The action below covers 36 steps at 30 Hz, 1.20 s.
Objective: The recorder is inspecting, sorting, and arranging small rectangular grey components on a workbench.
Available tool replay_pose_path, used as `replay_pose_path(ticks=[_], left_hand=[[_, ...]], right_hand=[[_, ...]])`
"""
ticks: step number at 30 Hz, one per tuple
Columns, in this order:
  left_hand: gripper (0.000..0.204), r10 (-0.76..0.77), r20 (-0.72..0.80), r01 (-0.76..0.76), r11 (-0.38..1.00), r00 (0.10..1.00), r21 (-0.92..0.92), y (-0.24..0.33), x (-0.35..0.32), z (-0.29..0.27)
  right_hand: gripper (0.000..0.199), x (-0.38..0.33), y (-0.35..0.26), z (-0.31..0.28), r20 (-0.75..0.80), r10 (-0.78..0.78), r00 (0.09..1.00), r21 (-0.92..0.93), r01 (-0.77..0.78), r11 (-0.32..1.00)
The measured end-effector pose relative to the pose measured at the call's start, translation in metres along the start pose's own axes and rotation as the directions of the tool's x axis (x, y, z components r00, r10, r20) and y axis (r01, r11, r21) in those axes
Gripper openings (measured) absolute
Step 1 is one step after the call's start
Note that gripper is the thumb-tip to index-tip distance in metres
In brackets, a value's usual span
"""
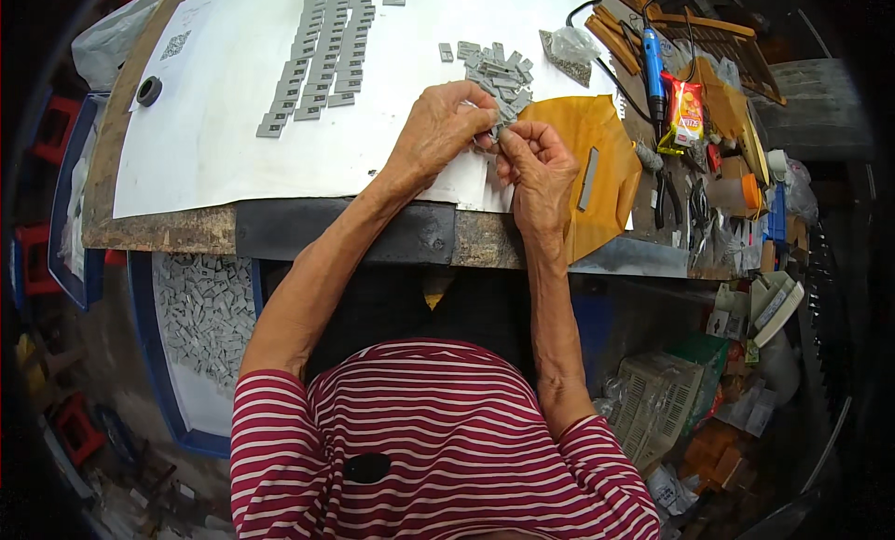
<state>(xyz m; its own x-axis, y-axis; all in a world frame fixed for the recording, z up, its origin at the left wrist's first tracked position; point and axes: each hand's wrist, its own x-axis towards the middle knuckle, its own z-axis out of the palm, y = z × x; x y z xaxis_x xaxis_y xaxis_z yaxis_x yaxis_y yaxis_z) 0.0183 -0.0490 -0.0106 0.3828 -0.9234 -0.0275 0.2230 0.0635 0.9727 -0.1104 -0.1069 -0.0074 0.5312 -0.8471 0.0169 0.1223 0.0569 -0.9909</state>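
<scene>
Over the front of the white-covered table, my left hand (446, 131) and my right hand (539, 172) meet fingertip to fingertip. Both are pinched on a small grey piece (497, 130), mostly hidden by the fingers. Just beyond them lies a loose pile of flat grey pieces (503, 72). To the left, similar grey pieces with small dark openings stand in long overlapping rows (322, 60). A sheet of yellow-brown paper (611, 153) lies by my right hand, with a narrow grey bar (587, 178) on top.
A clear bag of small parts (571, 57) sits behind the pile. On the right are a blue electric screwdriver (654, 69), a red-and-yellow packet (686, 111) and pliers (664, 200). A black tape roll (148, 90) lies far left. A blue-rimmed tray (149, 353) of grey pieces stands below the table edge.
</scene>
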Motion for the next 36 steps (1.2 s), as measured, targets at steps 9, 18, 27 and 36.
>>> replay_pose_path(ticks=[9, 18, 27, 36], left_hand=[[0.016, 0.001, -0.006, -0.001, 1.0, 1.0, 0.011, 0.0011, -0.0009, 0.0005], [0.014, 0.0, 0.035, 0.001, 1.0, 0.999, -0.01, 0.0023, -0.0015, -0.0037], [0.015, -0.006, 0.021, 0.007, 0.998, 1.0, -0.06, -0.0005, 0.0004, -0.0025], [0.012, -0.089, 0.074, 0.099, 0.985, 0.993, -0.14, 0.0055, -0.0004, -0.0051]], right_hand=[[0.013, -0.0009, -0.0017, 0.0037, -0.038, 0.011, 0.999, -0.003, -0.011, 1.0], [0.012, -0.0007, -0.0022, 0.0061, -0.024, -0.001, 1.0, -0.036, 0.0, 0.999], [0.009, -0.0016, -0.0028, 0.0054, -0.049, -0.031, 0.998, -0.033, 0.029, 0.999], [0.01, -0.0009, -0.0062, 0.0009, -0.051, -0.124, 0.991, -0.222, 0.11, 0.969]])
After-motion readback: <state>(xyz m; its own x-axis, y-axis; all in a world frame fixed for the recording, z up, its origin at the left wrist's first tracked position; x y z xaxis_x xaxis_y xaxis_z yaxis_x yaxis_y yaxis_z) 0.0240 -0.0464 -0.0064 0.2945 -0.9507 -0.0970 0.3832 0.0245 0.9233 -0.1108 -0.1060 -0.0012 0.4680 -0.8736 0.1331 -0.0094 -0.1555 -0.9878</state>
